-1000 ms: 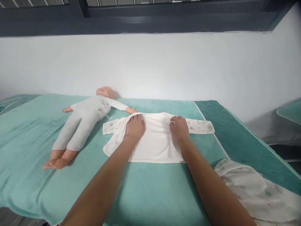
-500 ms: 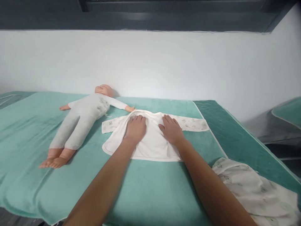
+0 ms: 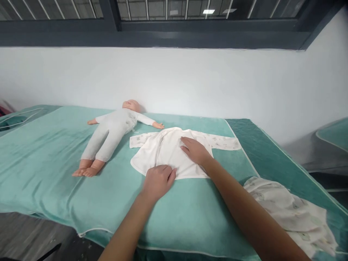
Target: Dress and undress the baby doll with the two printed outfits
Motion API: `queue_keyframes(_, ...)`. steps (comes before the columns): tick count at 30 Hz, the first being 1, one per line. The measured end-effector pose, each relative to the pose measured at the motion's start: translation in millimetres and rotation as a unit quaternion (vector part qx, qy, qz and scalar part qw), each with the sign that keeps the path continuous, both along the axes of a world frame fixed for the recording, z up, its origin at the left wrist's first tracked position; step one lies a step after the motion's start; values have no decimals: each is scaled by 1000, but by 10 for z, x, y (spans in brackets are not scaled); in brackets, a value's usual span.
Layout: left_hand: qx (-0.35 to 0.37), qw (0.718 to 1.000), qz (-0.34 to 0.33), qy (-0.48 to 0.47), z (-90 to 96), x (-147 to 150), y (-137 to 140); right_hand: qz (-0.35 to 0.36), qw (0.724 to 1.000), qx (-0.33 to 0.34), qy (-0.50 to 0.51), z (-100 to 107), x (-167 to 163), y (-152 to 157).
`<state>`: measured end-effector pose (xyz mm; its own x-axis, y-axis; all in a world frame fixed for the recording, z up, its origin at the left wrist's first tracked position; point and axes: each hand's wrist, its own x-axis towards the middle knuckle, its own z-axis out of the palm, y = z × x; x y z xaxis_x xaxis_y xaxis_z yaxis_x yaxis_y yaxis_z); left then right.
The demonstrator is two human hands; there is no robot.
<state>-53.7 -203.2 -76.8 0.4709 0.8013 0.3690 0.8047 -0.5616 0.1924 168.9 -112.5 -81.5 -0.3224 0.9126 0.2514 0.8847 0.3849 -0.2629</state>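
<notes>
A white long-sleeved baby shirt (image 3: 168,145) lies spread on the green bed cover, its sleeves stretched out to both sides and printed with small figures. At its lower hem is my left hand (image 3: 159,181), fingers curled under and thumb against them, closed on the edge of the cloth. My right hand (image 3: 195,150) rests on the right part of the shirt front, fingers stretched out and holding nothing. A baby doll (image 3: 111,127) in a white bodysuit lies on its back to the left, one arm reaching toward the shirt's left shoulder.
A crumpled white printed cloth (image 3: 288,210) lies at the front right, beside my right forearm. The green bed cover (image 3: 54,152) hangs over the front edge. Behind the bed stands a white wall (image 3: 185,83) below a dark window frame (image 3: 206,34).
My left hand has moved from the upper part of the shirt down to its lower hem. My right hand has shifted slightly inward and down. The view has tilted up, showing more window.
</notes>
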Motion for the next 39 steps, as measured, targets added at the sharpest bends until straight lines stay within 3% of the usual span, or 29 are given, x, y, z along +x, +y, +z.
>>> queue_keyframes(4, 30, 996, 36, -77, 38, -10, 109, 11, 999, -10, -40, -19, -39, 63)
queue_keyframes(7, 66, 981, 89, -159, 105, -169, 443, 0, 997, -24, -80, -33, -126, 146)
queue_keyframes(9, 76, 964, 161, -195, 131, -351, 742, -25, 995, -39, -92, -37, -234, 217)
queue_keyframes(12, 25, 959, 249, -135, 109, -618, 1157, -73, 991, -52, -98, -48, -436, 327)
queue_keyframes(16, -49, 965, 253, -44, 45, -776, 1444, -83, 992, -37, -87, -83, -603, 408)
queue_keyframes(26, -49, 974, 220, 19, 89, -785, 1662, -1, 999, -2, -38, -91, -583, 404)
queue_keyframes(33, 38, 954, 292, -57, 85, -835, 1688, -2, 999, -21, -45, -39, -607, 402)
queue_keyframes(36, 80, 954, 277, -80, 71, -841, 1663, -15, 997, -45, -64, -53, -625, 432)
queue_keyframes(39, 123, 963, 213, -108, 69, -766, 1539, -33, 995, -63, -77, -63, -673, 465)
